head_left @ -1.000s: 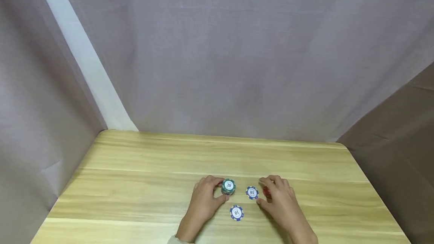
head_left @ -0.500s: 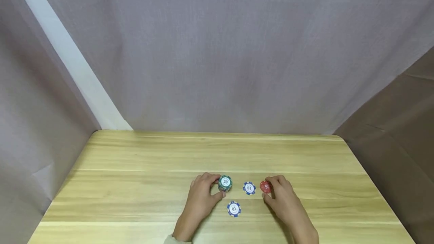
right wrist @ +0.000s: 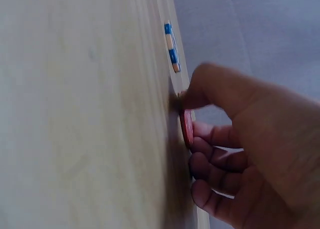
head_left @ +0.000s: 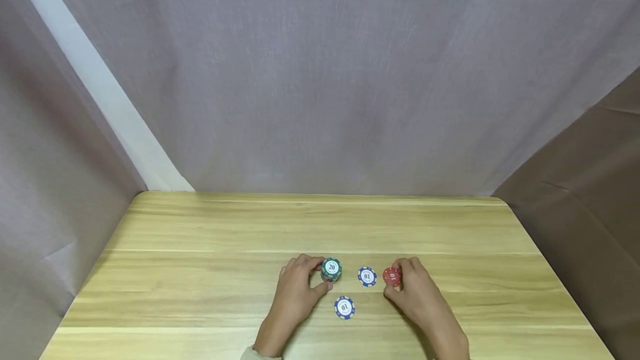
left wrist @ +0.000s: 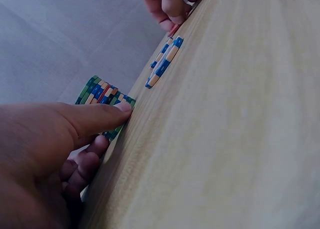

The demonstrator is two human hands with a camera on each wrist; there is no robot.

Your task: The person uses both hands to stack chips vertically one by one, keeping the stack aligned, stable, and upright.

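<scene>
My left hand (head_left: pixel 297 288) holds a stack of poker chips (head_left: pixel 331 269) between thumb and forefinger. The top chip is green and marked 20; in the left wrist view, green, blue, cream and red edges show in the stack (left wrist: pixel 107 91). My right hand (head_left: pixel 417 290) pinches a red poker chip (head_left: pixel 391 276) marked 10, thumb on its near side and fingers on its far side. In the right wrist view the red chip (right wrist: pixel 187 126) is seen nearly edge-on, low at the tabletop.
Between the hands a blue-and-cream poker chip (head_left: pixel 367 276) marked 10 lies flat on the wooden table (head_left: pixel 225 282). Another blue chip (head_left: pixel 344 308) lies nearer the person. Grey cloth (head_left: pixel 320 82) hangs behind the table's far edge.
The right hand has drawn back a little from over the red chip, uncovering it, and its thumb and fingers have come together on it. The left hand stays at the stack. The head view has shifted slightly.
</scene>
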